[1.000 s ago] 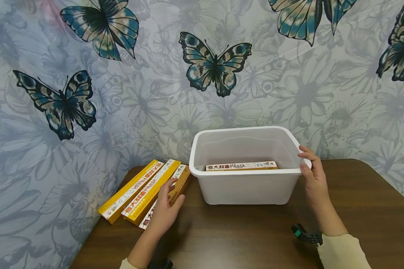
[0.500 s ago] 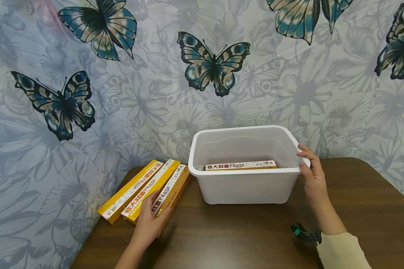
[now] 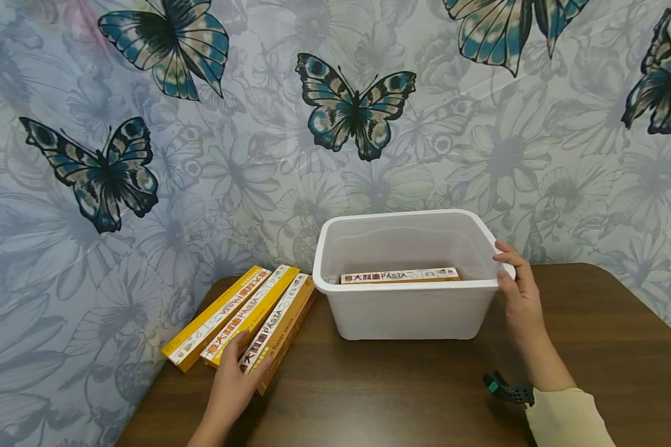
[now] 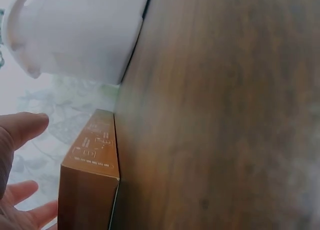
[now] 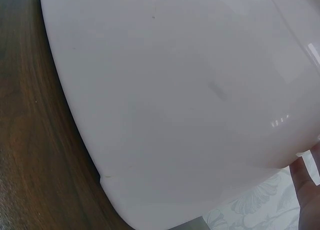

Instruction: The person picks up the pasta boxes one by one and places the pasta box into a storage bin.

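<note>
The right hand (image 3: 521, 297) grips the tub (image 3: 416, 313) at one end, presumably steadying it, while the left hand (image 3: 229, 380), relaxed, holding nothing, straddles the nearest box (image 3: 282, 330).

The tub (image 3: 414, 313) stands on the table (image 3: 402, 391) near its back edge, with the wall (image 3: 369, 186) behind. One box (image 3: 399, 276) is in the tub. Left of the tub, three boxes (image 3: 250, 318) lie side by side along the table's left edge. The left hand (image 3: 231, 388) is at their front ends. The right hand (image 3: 522, 298) is on the tub's right end.
</note>
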Action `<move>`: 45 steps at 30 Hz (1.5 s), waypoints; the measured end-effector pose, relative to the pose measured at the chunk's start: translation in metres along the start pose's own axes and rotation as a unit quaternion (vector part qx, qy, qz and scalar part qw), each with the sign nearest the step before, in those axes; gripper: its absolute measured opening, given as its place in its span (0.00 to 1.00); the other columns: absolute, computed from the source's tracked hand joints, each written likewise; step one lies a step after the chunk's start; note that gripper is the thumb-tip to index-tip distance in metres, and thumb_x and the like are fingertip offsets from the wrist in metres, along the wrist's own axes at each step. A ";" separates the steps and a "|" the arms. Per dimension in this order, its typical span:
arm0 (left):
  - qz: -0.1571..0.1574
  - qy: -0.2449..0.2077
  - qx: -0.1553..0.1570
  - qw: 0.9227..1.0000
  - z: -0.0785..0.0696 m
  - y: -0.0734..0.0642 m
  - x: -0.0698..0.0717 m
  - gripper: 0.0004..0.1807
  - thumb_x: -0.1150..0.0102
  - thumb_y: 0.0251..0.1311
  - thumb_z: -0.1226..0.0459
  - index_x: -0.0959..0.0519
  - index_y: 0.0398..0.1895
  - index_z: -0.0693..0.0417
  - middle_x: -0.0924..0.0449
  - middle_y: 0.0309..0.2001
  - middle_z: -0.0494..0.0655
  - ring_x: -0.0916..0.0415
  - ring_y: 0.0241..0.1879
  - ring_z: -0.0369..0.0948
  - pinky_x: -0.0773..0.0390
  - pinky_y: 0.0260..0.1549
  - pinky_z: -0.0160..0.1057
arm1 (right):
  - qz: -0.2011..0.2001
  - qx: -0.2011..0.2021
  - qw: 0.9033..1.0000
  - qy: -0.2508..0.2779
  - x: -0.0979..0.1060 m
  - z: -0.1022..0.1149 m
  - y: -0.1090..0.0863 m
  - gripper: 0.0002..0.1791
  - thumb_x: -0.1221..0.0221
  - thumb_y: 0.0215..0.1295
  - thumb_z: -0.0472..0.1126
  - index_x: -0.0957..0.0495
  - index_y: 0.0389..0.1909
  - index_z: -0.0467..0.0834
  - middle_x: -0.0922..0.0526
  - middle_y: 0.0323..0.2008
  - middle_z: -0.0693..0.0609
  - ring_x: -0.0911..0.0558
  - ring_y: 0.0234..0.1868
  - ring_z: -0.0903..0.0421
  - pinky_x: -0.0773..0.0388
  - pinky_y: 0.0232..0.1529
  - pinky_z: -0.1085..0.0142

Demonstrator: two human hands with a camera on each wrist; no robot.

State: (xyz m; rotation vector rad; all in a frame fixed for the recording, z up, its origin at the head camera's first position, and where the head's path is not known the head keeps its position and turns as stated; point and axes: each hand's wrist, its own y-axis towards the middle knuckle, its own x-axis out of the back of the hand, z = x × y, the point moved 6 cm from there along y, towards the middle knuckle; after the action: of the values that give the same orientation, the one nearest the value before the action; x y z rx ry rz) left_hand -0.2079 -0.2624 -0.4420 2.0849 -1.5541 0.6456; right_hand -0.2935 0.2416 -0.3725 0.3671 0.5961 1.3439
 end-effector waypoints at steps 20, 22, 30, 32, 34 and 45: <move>0.076 0.019 0.044 0.996 0.027 -0.006 0.000 0.60 0.22 0.46 0.51 0.49 0.77 0.60 0.41 0.71 0.68 0.34 0.66 0.60 0.29 0.60 0.59 | -0.001 0.003 1.000 0.010 -0.002 -0.001 -0.002 0.15 0.54 0.73 0.32 0.30 0.57 0.34 0.33 0.70 0.52 0.41 0.74 0.56 0.41 0.64 0.74; 0.082 0.029 0.040 0.995 0.028 -0.006 0.000 0.61 0.21 0.45 0.51 0.49 0.77 0.61 0.41 0.71 0.69 0.34 0.66 0.60 0.30 0.61 0.60 | -0.002 0.001 1.000 0.012 -0.002 -0.002 -0.002 0.15 0.55 0.73 0.32 0.30 0.57 0.35 0.33 0.70 0.52 0.41 0.74 0.56 0.41 0.65 0.74; 0.102 0.044 0.033 0.993 0.030 -0.005 -0.002 0.62 0.20 0.44 0.53 0.50 0.77 0.62 0.44 0.73 0.70 0.34 0.66 0.61 0.30 0.61 0.61 | -0.006 -0.008 1.000 0.001 -0.001 -0.001 -0.001 0.16 0.55 0.73 0.33 0.31 0.58 0.34 0.33 0.71 0.53 0.41 0.75 0.55 0.40 0.64 0.75; 0.097 0.050 0.030 0.994 0.029 -0.005 -0.002 0.61 0.20 0.44 0.53 0.49 0.77 0.62 0.44 0.72 0.70 0.35 0.67 0.62 0.30 0.60 0.62 | -0.006 -0.008 1.000 0.000 0.000 -0.002 -0.001 0.16 0.55 0.74 0.33 0.31 0.58 0.35 0.33 0.71 0.53 0.42 0.74 0.55 0.40 0.64 0.76; 0.087 0.062 0.026 0.994 0.028 -0.005 -0.001 0.61 0.20 0.43 0.52 0.47 0.76 0.62 0.41 0.71 0.71 0.34 0.66 0.63 0.29 0.60 0.62 | -0.005 -0.008 1.000 -0.001 0.000 -0.002 -0.001 0.16 0.55 0.74 0.33 0.31 0.58 0.35 0.34 0.71 0.53 0.42 0.74 0.55 0.40 0.63 0.76; 0.018 0.062 0.034 0.997 0.023 -0.008 0.003 0.53 0.23 0.46 0.49 0.39 0.73 0.59 0.35 0.68 0.68 0.35 0.66 0.66 0.31 0.60 0.67 | -0.003 -0.004 1.000 0.004 0.000 -0.002 0.000 0.16 0.55 0.73 0.33 0.30 0.58 0.34 0.33 0.71 0.52 0.41 0.74 0.55 0.40 0.64 0.75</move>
State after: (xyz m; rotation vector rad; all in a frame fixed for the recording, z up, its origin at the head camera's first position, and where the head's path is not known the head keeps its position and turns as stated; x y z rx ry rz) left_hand -0.1974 -0.2762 -0.4588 2.0277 -1.5234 0.8366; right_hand -0.2951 0.2415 -0.3743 0.3535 0.5976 1.3425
